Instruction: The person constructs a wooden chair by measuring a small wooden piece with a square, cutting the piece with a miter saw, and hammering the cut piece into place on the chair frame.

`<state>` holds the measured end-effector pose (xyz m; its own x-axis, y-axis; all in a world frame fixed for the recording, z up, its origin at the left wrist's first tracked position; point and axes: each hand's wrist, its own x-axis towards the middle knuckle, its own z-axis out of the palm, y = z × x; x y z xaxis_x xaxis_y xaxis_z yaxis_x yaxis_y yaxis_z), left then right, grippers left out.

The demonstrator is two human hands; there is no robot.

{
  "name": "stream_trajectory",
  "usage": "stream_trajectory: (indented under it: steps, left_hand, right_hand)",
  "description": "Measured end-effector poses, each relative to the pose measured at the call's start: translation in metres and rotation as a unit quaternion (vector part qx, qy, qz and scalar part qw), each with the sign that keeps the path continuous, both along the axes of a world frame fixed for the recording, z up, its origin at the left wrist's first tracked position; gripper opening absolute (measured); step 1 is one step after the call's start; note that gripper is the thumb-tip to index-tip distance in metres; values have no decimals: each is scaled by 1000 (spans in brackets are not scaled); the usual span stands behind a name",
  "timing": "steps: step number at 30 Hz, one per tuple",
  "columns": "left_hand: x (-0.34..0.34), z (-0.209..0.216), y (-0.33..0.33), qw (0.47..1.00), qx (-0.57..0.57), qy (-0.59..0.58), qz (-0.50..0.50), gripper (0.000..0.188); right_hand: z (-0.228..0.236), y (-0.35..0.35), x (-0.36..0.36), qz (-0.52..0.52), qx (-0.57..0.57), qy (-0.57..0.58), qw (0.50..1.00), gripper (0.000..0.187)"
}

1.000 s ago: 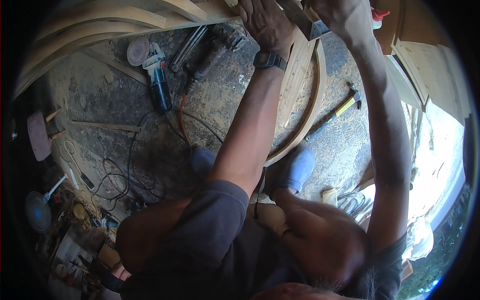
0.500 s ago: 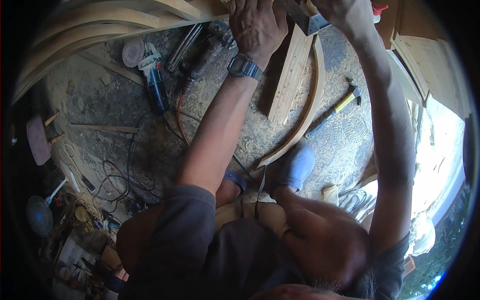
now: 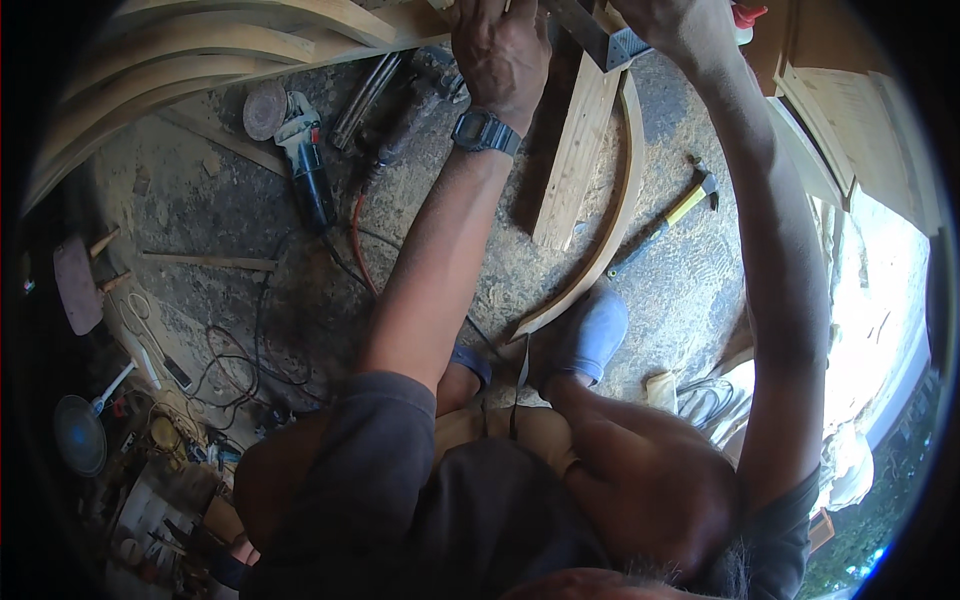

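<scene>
Sawdust-strewn concrete floor [image 3: 250, 215] lies below. The left hand [image 3: 500, 45] presses palm-down, fingers curled, at the head of a straight pale wooden plank [image 3: 575, 160]; the right hand [image 3: 675, 30] grips a dark metal square [image 3: 605, 40] across it. Holding the square flush and the plank steady seems best. Since before, the left hand has drawn leftward, uncovering the plank.

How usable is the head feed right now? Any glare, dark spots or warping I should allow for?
Head view: blown-out daylight at the right edge; the clutter at lower left is dim; fisheye bends the curved wooden strip and stacked planks; both hands, left hand and right hand, are cropped at the top rim; the hammer is sharp.
</scene>
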<state>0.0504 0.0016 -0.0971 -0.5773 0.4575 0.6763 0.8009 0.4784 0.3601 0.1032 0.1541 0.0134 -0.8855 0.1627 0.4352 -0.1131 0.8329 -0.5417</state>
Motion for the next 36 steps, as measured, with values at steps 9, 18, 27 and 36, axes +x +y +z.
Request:
stream_trajectory:
  steps: [9, 18, 27, 36]
  left_hand:
    - [6, -2, 11, 998, 32, -27, 41, 58]
    - [10, 3, 19, 997, 76, -2, 31, 56]
    - [11, -3, 30, 989, 102, -37, 97, 57]
    - [8, -6, 30, 989, 88, -33, 113, 59]
  right_hand:
    - [0, -1, 2, 4, 7, 3, 1000, 23]
    - [-2, -2, 4, -16, -8, -11, 1000, 22]
    - [0, -7, 1, -41, -4, -23, 999, 20]
    - [4, -15, 7, -56, -10, -10, 998, 21]
